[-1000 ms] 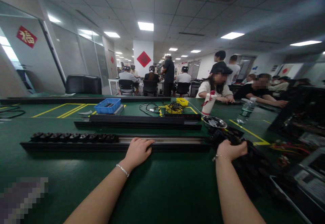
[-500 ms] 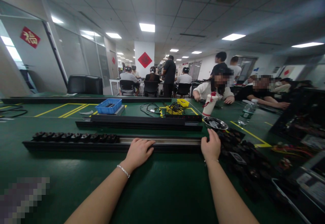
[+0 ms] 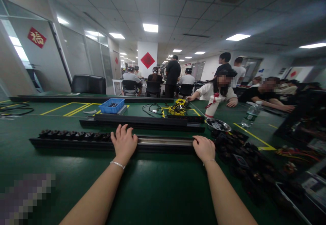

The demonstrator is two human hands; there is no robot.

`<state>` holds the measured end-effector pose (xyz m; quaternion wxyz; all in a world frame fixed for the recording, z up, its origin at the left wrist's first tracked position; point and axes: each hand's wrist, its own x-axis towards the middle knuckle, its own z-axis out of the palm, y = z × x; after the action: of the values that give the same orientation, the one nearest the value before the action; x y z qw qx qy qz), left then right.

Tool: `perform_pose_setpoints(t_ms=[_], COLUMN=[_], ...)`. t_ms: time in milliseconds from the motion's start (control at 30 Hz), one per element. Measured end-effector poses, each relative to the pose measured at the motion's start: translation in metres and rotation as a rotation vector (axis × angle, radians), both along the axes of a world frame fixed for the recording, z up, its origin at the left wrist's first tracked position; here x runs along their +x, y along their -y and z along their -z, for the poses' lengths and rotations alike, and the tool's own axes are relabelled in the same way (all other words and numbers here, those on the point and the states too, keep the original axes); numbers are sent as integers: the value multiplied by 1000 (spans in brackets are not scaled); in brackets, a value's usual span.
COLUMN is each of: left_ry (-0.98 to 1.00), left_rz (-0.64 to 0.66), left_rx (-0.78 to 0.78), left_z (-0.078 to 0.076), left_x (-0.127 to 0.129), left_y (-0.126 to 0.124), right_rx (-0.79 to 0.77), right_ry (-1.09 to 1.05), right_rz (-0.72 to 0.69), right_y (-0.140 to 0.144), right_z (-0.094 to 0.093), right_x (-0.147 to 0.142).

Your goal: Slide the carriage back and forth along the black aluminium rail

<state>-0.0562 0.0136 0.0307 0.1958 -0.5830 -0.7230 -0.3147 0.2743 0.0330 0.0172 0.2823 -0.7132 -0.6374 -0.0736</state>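
A long black rail (image 3: pixel 165 148) with a shiny metal strip lies across the green table in front of me. Along its left part stands a row of small black blocks (image 3: pixel 73 135). My left hand (image 3: pixel 124 145) is at the right end of that row, fingers spread, over the last blocks and the rail. At the rail's right end, my right hand (image 3: pixel 204 149) has its fingers bent over the edge and its thumb side against the rail. What lies under either palm is hidden. To its right is a pile of loose black parts (image 3: pixel 249 167).
Behind the rail lies another black rail (image 3: pixel 142 122). Farther back are a blue bin (image 3: pixel 112 106), cables (image 3: pixel 150 110) and a yellow bin (image 3: pixel 180 102). A metal bowl (image 3: pixel 218 124), a white cup (image 3: pixel 212 107) and a water bottle (image 3: pixel 251 115) stand right. People sit across the table.
My left hand has moved left along the rail to the black blocks, its fingers now spread. My right hand has come down onto the rail's right end, with its fingers bent over it.
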Motion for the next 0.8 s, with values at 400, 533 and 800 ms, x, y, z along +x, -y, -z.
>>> perform_pose_setpoints(t_ms=[400, 533, 800], left_ry=[-42, -73, -76], left_rz=[-99, -73, -9], left_rx=[-157, -132, -121], left_z=[8, 9, 6], left_x=[-21, -20, -17], left_y=[-9, -9, -9], right_rx=[-3, -14, -23], right_ry=[21, 30, 37], right_rz=[7, 9, 1], right_y=[1, 1, 1], right_z=[-2, -3, -4], right_x=[0, 0, 0])
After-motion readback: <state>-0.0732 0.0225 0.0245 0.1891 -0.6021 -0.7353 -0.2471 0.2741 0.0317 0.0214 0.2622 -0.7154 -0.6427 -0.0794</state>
